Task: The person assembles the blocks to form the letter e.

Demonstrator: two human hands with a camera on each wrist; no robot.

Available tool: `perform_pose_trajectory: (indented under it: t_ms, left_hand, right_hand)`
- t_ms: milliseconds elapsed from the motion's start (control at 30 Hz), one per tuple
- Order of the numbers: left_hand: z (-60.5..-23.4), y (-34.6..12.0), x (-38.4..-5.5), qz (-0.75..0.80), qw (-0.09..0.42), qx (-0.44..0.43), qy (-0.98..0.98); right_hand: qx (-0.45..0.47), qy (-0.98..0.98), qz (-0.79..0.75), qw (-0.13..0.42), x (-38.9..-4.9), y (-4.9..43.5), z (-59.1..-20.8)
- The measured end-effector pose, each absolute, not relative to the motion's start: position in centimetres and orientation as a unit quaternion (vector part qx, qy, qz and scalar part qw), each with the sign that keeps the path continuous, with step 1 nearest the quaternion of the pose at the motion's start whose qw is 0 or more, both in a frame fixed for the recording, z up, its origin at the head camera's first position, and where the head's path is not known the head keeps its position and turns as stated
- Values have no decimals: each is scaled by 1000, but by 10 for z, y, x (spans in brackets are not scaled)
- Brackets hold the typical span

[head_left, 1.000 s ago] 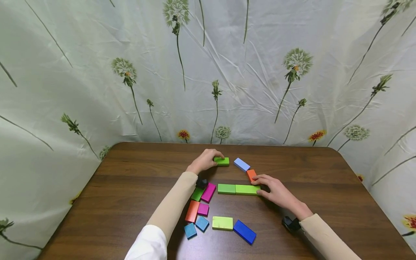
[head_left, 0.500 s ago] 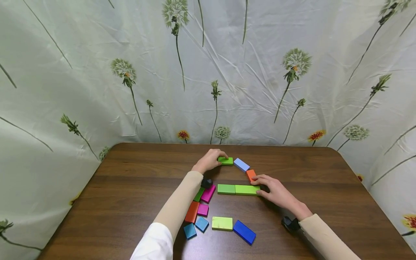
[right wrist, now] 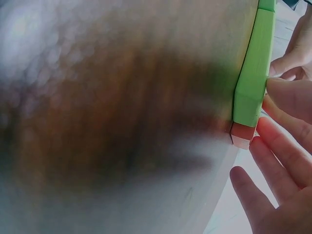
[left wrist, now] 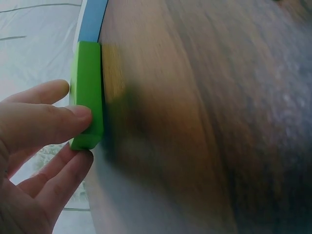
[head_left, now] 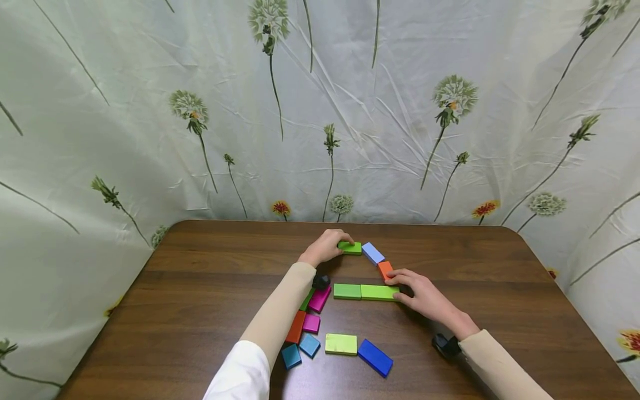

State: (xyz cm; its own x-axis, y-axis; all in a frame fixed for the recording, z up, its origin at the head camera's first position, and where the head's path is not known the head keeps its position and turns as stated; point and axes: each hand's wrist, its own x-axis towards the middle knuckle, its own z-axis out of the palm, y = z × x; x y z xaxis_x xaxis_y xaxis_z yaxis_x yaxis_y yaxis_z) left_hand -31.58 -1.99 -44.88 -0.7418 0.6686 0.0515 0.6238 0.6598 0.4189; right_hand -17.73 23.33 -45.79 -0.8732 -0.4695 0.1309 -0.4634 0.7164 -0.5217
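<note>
On the far part of the table, my left hand (head_left: 321, 248) pinches a bright green block (head_left: 352, 248); thumb and fingers lie around its end in the left wrist view. Its other end meets a light blue block (head_left: 373, 253), set at a slant. An orange block (head_left: 384, 269) continues from there toward my right hand (head_left: 425, 295). The right fingertips touch the orange block, while the thumb rests at the end of a long light green block (head_left: 377, 293). In the right wrist view those fingers are spread and mostly straight. A shorter green block (head_left: 347, 291) adjoins the long one end to end.
Left of centre lie two magenta blocks (head_left: 319, 299), a red-orange block (head_left: 296, 326), a dark green block partly behind my sleeve, and two small teal blocks (head_left: 310, 345). Nearer me are a yellow-green block (head_left: 341, 344) and a dark blue block (head_left: 375, 358). A floral curtain hangs behind the table.
My left hand has slid the bright green block rightward until its end meets the light blue block, which has shifted very slightly. My right hand has stayed in place.
</note>
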Motion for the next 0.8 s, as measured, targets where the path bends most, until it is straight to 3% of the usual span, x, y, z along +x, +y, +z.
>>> perform_pose_trajectory:
  t_ms: [433,800]
  left_hand:
    - [-442,-12,-311,157,76,452,875]
    - [-442,-6,-302,117,101,437,886]
  right_hand:
    - [-258,924,-283,2,-178,235,-459]
    - [-261,923,-285,1,-178,235,-459]
